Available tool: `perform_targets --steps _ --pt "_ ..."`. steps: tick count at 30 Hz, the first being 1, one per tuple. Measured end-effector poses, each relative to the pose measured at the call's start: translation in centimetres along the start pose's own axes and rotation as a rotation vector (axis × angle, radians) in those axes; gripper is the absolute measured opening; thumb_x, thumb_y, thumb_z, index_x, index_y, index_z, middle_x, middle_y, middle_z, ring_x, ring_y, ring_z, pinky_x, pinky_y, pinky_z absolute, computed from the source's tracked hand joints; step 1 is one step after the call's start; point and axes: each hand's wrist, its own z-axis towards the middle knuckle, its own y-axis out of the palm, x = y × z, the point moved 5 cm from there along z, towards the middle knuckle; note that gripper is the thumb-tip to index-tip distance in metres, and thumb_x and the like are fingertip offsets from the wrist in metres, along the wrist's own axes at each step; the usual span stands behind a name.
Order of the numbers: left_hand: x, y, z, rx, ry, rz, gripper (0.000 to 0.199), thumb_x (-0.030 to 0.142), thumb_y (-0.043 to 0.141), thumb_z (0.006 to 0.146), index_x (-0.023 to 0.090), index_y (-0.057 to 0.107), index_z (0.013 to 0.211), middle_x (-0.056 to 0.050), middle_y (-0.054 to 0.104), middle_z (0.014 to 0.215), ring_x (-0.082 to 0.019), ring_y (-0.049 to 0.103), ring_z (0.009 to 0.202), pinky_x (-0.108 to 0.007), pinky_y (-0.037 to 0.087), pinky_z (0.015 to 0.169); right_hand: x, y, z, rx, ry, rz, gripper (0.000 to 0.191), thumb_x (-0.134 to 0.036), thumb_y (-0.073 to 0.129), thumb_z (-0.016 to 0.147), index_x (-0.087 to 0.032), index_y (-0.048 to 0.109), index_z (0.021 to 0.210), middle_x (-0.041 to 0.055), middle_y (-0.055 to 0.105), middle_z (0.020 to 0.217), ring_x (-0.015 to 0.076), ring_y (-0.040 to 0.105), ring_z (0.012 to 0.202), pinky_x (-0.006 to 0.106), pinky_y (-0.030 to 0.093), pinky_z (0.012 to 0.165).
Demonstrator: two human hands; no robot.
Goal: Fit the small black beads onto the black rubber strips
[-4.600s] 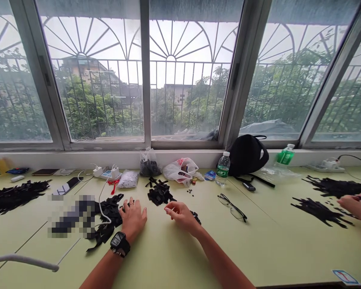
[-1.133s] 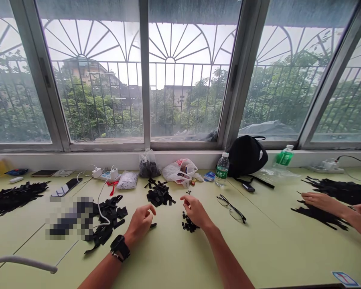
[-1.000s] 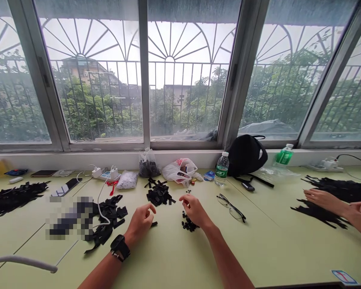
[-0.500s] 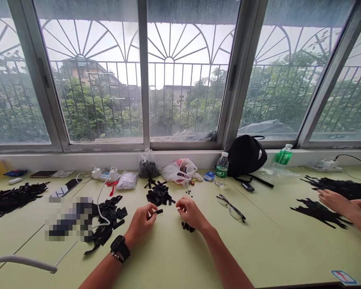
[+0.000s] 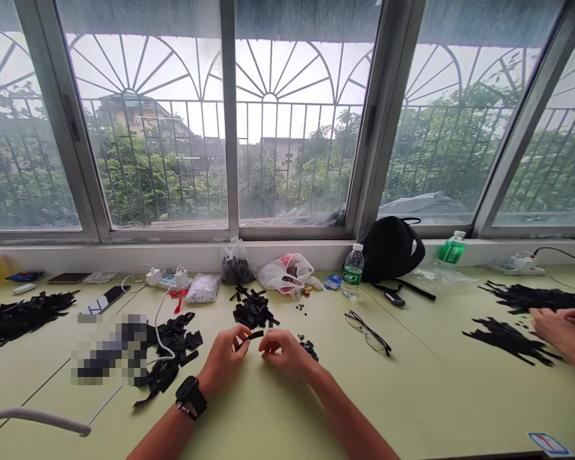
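Observation:
A short black strip (image 5: pixel 255 335) is pinched between the thumb and fingers of my left hand (image 5: pixel 227 352), which wears a black watch. Close to the strip's right end is my right hand (image 5: pixel 287 352), its fingers curled together; whatever they hold is too small to make out. Behind both hands lies a pile of black strips (image 5: pixel 253 310). Small dark round pieces (image 5: pixel 309 348) sit in a cluster just right of my right hand, and several more lie farther back. Another heap of black strips (image 5: pixel 172 348) is left of my left hand.
Eyeglasses (image 5: pixel 368 332) lie to the right. Along the back stand a water bottle (image 5: pixel 352 271), a black bag (image 5: pixel 390 249) and plastic bags (image 5: pixel 287 275). A white cable (image 5: pixel 159 319) crosses the left heap. Another person's hands (image 5: pixel 563 332) are at the far right.
My right hand has moved left, from above the small round pieces to beside the strip in my left hand, uncovering more of them. The other person's hands have shifted right.

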Motion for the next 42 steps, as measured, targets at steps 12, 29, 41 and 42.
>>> perform_targets --steps 12,29,41,42 --pt "0.2 0.0 -0.1 -0.024 0.004 0.018 0.018 0.029 0.058 0.088 0.02 0.071 0.096 -0.003 0.072 0.083 -0.015 0.055 0.062 -0.026 0.042 0.06 0.8 -1.7 0.0 0.081 0.065 -0.169 0.008 -0.014 0.069 0.075 -0.019 0.072 0.08 0.0016 0.068 0.082 0.0159 0.062 0.076 0.024 0.047 0.068" --pt "-0.3 0.1 -0.1 -0.014 0.005 0.044 0.026 0.031 0.058 0.093 0.021 0.074 0.11 -0.004 0.075 0.089 -0.017 0.059 0.067 -0.026 0.045 0.062 2.1 -6.7 -2.0 -0.044 0.166 -0.138 0.012 -0.02 0.065 0.075 -0.016 0.075 0.078 -0.0021 0.056 0.063 0.0111 0.048 0.059 0.021 0.035 0.054" --pt "0.1 -0.1 -0.1 0.036 0.053 0.014 0.018 0.029 0.058 0.095 0.022 0.072 0.104 -0.002 0.075 0.088 -0.015 0.061 0.066 -0.025 0.045 0.06 3.5 -5.8 -2.6 -0.172 0.252 -0.116 0.009 -0.022 0.07 0.071 -0.016 0.073 0.077 -0.0032 0.054 0.061 0.0101 0.047 0.058 0.021 0.034 0.053" --pt "0.1 -0.2 -0.1 0.043 0.053 0.01 0.019 0.029 0.058 0.095 0.022 0.072 0.106 -0.003 0.076 0.089 -0.015 0.062 0.067 -0.025 0.045 0.06 3.5 -5.7 -2.6 -0.172 0.249 -0.116 0.009 -0.022 0.069 0.071 -0.016 0.073 0.077 -0.0032 0.054 0.061 0.0102 0.047 0.058 0.021 0.034 0.053"
